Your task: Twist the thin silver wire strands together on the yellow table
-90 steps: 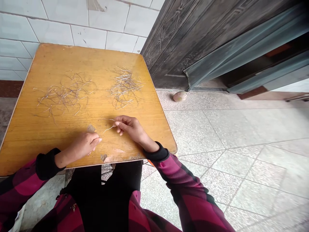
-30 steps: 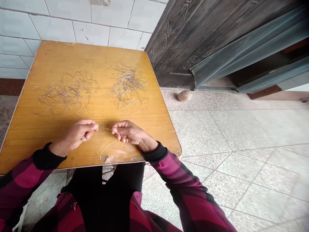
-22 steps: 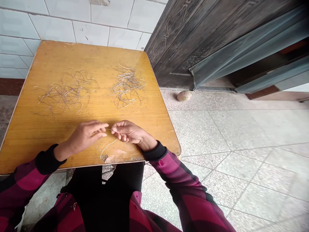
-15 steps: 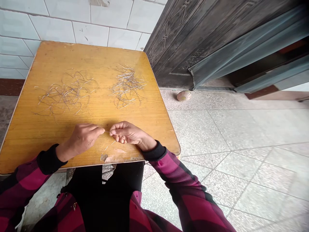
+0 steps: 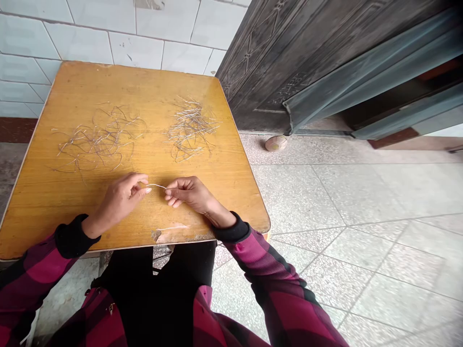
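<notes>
Both hands hover over the near part of a worn yellow wooden table (image 5: 54, 212). My left hand (image 5: 121, 197) and my right hand (image 5: 186, 192) each pinch one end of a short pale strand (image 5: 156, 186) stretched between their fingertips. Farther back on the table lie two heaps of similar thin strands: a loose tangled pile (image 5: 97, 140) on the left and a denser pile (image 5: 190, 126) on the right. Plaid magenta sleeves with black cuffs cover my forearms.
A white tiled wall runs behind the table. A dark carved door (image 5: 289, 58) stands at the right, with a small round ball (image 5: 275, 143) on the speckled floor tiles (image 5: 343, 231) near its foot. The table's near edge is chipped (image 5: 170, 236).
The long strand that dangled toward the table's near edge is gone; only a short piece now spans the two hands. Both hands have shifted slightly away from me.
</notes>
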